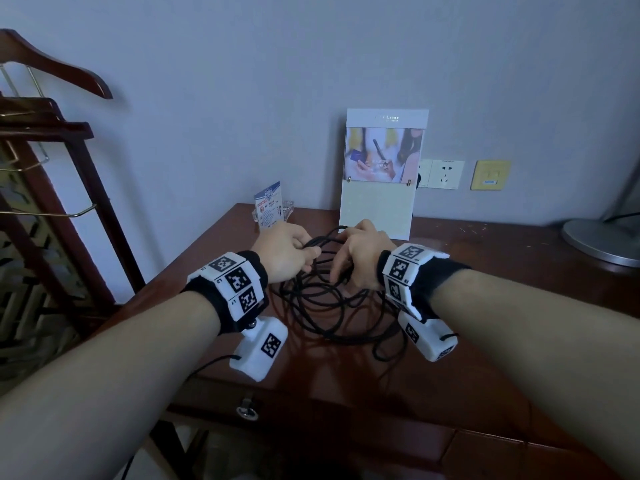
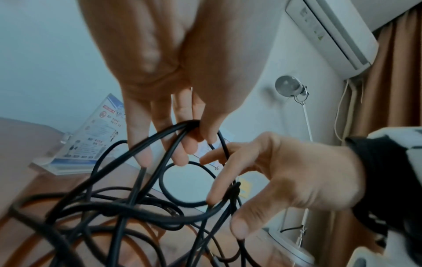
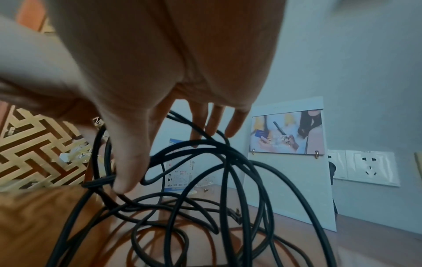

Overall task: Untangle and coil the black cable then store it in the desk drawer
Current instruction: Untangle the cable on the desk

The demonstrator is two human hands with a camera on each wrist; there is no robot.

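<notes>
L hand point(image 1: 287, 249) pinches a bunch of cable point(image 1: 322, 306) strands, lifted. R hand point(image 1: 362, 259) just beside, fingers threaded thru loops; real grip or not, can't tell. Rest of tangle lies on desk point(image 1: 485, 271) below both hands, toward body. Drawer point(image 1: 346, 410) looks shut, pull point(image 1: 247, 408) on L side.

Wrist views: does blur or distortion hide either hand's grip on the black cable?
Left wrist view: left hand pinching the black cable reads clearly, near loops smeared. Right wrist view: right hand looms, stretched and soft, grip unclear. Head view: dim.
</notes>
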